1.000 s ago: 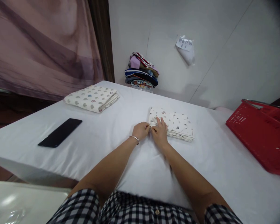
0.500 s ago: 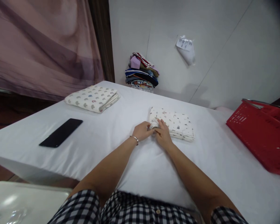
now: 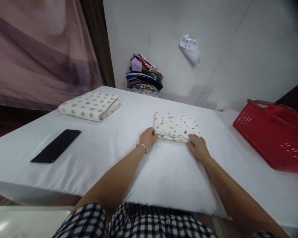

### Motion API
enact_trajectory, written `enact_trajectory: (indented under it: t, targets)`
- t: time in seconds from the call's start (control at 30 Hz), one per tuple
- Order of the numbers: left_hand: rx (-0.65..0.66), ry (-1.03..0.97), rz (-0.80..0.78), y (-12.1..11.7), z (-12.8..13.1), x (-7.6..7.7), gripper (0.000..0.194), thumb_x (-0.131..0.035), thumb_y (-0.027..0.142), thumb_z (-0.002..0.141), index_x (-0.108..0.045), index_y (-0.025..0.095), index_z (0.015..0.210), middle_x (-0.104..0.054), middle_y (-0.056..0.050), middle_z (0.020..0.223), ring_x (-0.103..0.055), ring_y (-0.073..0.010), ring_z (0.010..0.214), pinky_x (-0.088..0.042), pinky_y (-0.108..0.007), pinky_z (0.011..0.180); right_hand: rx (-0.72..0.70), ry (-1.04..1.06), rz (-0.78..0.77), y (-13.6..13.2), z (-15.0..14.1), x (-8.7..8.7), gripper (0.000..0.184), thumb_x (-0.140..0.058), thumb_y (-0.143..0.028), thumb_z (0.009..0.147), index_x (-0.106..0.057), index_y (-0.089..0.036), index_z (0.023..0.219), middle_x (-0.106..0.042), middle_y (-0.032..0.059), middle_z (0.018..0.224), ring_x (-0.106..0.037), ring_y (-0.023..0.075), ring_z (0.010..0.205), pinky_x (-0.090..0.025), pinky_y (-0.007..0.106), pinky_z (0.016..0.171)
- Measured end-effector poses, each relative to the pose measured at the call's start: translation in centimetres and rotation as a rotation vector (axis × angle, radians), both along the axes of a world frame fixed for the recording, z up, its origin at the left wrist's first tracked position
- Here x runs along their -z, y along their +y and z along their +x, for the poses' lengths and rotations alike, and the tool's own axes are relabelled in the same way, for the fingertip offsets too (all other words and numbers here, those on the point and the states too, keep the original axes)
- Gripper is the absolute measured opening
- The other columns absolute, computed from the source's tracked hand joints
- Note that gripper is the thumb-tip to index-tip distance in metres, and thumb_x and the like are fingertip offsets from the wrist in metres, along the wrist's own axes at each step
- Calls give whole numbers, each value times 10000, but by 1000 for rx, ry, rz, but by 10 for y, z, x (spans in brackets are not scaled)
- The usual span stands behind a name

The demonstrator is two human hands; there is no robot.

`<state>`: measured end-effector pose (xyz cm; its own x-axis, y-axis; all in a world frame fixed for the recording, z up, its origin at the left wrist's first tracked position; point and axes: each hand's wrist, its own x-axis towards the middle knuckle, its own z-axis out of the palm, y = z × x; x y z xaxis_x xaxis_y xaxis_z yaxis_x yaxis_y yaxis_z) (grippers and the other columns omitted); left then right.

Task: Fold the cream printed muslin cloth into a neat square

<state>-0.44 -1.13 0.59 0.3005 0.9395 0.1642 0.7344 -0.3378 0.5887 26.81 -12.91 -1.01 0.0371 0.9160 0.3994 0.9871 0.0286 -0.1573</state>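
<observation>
The table [image 3: 129, 119] is draped in white, softly creased. Seen from its near edge, it bears a flat black slab [image 3: 57, 145] at ten o'clock, a grey-patterned folded cloth [image 3: 85, 106] at eleven, a small-print folded cloth [image 3: 175, 124] just past twelve, and a red basket [image 3: 265, 132] at two.

Held bundle [image 3: 176, 124]: matt cloth. Bracelet [image 3: 142, 145]: shiny metal. Basket [image 3: 268, 135]: smooth plastic.

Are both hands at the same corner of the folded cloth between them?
No, the left hand is at the near left corner of the folded cloth, the right hand at its near right corner.
</observation>
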Motion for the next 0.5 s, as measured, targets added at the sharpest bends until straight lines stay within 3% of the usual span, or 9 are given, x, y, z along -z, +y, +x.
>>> enact_trajectory:
  t: [0.13,0.23,0.37,0.5]
  targets:
    - [-6,20,-5,-1,1,-2,105,-455,255,786,-536,231,848,-605,-11,897,-545,-159,743,-368,-268,623,-47,34,-43,-12,22,9,444,-413,-256,852,-432,-247,1295,-453,71,1344,-353,243,1272,-226,531,1025]
    - [-6,4,-7,-1,0,-2,141,-471,263,786,-541,232,904,-608,-8,915,-558,-157,758,-387,-265,634,-59,189,7,-13,28,11,455,-451,-327,839,-468,-205,1277,-419,90,1368,-287,237,1308,-263,471,1037]
    - [56,-39,48,0,-2,-1,306,-478,241,793,-510,254,1097,-590,-7,1029,-573,-145,797,-413,-252,656,166,475,136,-13,39,6,417,-484,-406,812,-586,-179,1146,-463,100,1330,-365,245,1258,-344,416,997]
    - [96,-24,84,3,-1,0,264,-455,216,801,-550,245,1045,-575,-15,1050,-580,-146,799,-427,-255,673,414,845,87,-15,51,-7,361,-519,-377,791,-609,-151,1058,-623,109,1104,-592,217,969,-500,311,733]
